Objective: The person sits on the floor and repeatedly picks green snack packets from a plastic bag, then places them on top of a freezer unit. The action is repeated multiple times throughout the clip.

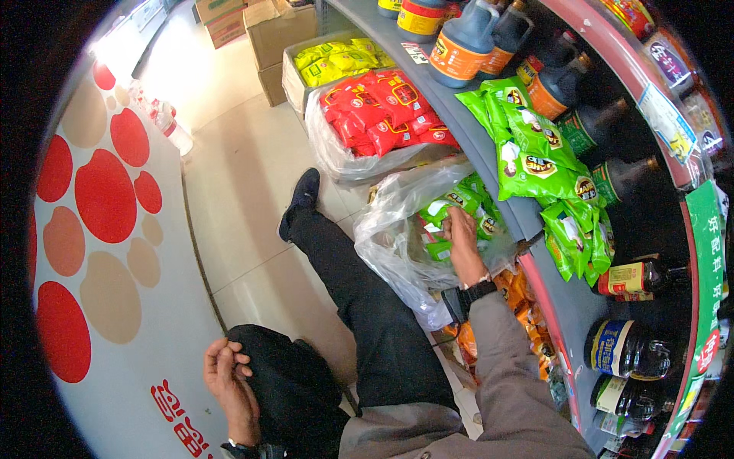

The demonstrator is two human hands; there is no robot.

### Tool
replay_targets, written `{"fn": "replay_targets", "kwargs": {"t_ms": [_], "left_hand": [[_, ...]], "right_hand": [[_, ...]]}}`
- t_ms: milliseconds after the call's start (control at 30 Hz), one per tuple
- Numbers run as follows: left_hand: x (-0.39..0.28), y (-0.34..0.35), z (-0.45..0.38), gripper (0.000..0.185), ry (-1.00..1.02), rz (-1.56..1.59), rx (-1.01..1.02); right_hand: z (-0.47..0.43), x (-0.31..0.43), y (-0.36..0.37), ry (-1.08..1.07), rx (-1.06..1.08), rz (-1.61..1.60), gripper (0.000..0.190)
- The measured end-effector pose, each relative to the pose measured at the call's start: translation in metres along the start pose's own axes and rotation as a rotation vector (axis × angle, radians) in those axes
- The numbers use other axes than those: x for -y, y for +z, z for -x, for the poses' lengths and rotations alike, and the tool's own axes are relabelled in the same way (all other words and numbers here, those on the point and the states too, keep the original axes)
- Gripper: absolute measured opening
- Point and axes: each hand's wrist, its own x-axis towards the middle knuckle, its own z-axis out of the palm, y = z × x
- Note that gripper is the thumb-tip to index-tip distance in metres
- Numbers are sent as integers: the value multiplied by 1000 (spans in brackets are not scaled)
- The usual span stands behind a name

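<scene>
My right hand [462, 244] reaches down into a clear plastic bag [390, 229] that holds several green packets [487, 224]. Its fingers are curled against one of them, but whether they grip it is hidden. My left hand [228, 378] hangs beside my bent knee, its fingers loosely curled and nothing visible in it. On the grey shelf by my right arm lies a pile of larger green bags [530, 149]. Smaller green packets [573, 235] lie against that pile.
Red packets [387, 112] and yellow packets [338, 60] fill containers farther along the floor. Orange packets [524, 304] lie under my right forearm. Dark bottles with handles [463, 43] line the shelf [493, 155]. A white panel with red dots [106, 195] borders the left.
</scene>
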Motion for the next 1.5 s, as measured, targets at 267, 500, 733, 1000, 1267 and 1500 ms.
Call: {"fn": "replay_targets", "kwargs": {"t_ms": [267, 500, 733, 1000, 1267, 1500], "left_hand": [[-1, 9, 3, 17, -15, -8, 85], [2, 66, 75, 57, -482, 244, 543], [2, 107, 88, 56, -479, 554, 557], [0, 115, 77, 44, -462, 685, 396], [-9, 99, 74, 53, -420, 761, 396], [-18, 73, 67, 48, -346, 817, 273]], "right_hand": [[133, 59, -11, -78, 88, 66, 30], [223, 62, 11, 101, 562, 10, 24], [272, 55, 51, -412, 976, 297, 22], [280, 49, 54, -260, 791, 302, 58], [269, 47, 49, 308, 890, -111, 38], [276, 67, 47, 377, 746, -459, 27]]}}
